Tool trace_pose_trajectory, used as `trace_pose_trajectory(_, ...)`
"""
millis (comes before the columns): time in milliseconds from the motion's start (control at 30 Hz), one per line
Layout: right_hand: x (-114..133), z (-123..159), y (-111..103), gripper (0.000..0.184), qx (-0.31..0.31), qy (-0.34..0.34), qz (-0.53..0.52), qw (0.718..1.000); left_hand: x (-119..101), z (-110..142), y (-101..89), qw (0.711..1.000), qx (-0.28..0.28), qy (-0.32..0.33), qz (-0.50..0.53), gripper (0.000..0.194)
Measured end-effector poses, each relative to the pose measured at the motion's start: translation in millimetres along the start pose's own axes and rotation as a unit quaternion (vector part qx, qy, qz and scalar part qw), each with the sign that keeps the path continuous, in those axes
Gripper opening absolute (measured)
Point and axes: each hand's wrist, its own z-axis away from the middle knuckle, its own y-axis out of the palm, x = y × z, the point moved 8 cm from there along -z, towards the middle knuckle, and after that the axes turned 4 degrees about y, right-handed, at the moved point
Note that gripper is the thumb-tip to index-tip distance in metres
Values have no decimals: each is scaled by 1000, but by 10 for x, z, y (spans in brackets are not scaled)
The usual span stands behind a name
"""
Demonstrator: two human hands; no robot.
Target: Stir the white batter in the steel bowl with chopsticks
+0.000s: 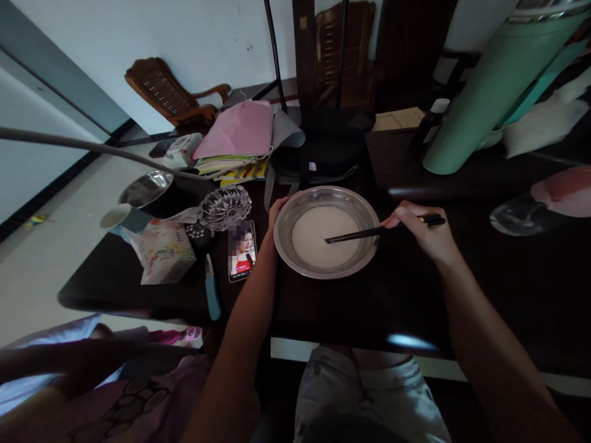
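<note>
A wide metal bowl [289, 252] with a pale, milky liquid [318, 224] in it stands on the dark table in front of me. My left hand [277, 210] grips the bowl's left rim, most of its fingers hidden behind the wall. Black chopsticks [364, 233] are held in my right hand [422, 231], at the bowl's right side. Their tips dip into the liquid near its middle. A phone [242, 251] with a lit screen lies to the left of the bowl, close to my left forearm.
Left on the table [106, 289] are a blue-handled knife [212, 295], a tissue pack [168, 249], a glass dish [225, 207], a paper cup [120, 218] and a metal basin [146, 189]. Pink folders [240, 132] and a black bag [323, 151] lie behind. A green thermos [498, 86] stands right. Another person [152, 394] is at lower left.
</note>
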Motion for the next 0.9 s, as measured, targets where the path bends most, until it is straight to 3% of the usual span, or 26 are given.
trace_pose_trajectory(100, 48, 2, 71, 27, 36, -31, 18, 999, -13, -2, -6, 1000, -4, 4, -2, 29)
trace_pose_trajectory(267, 42, 0, -29, 31, -21, -23, 21, 999, -17, -8, 13, 1000, 4, 9, -7, 32)
trace_pose_trajectory(433, 65, 5, 82, 29, 41, -41, 29, 998, -10, -10, 3, 1000, 5, 8, -17, 34)
trace_pose_trajectory(600, 32, -4, -37, 32, -22, -28, 13, 999, -2, -71, -39, 999, 22, 11, -26, 28)
trace_pose_trajectory(767, 57, 0, 81, 27, 41, -40, 22, 998, 11, -110, -83, 999, 24, 11, -30, 27)
trace_pose_trajectory(900, 44, -2, -25, 29, -20, -40, 27, 999, 6, -84, -37, 999, 37, 7, -13, 33)
